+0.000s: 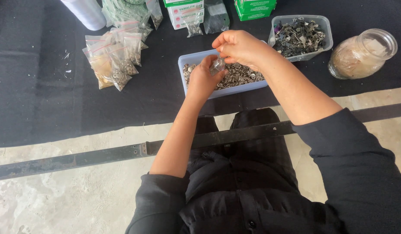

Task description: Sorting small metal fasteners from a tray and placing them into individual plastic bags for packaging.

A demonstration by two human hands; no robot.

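Observation:
A pale blue tray (182, 65) full of small metal rings and snap parts sits on the black cloth in front of me. Over it, my left hand (203, 78) holds a small clear plastic bag (217, 65) from below. My right hand (236, 45) pinches the top of the same bag from above, fingers closed on it. Both hands hover just above the tray's heap of metal parts (241, 73).
Several small filled zip bags (116, 60) lie left of the tray. A clear tub of dark metal pieces (301, 37) and a tipped glass jar (361, 54) are at right. Green and white boxes (254, 8) and a white roll (85, 13) stand behind. A dark metal bar (101, 156) crosses my lap.

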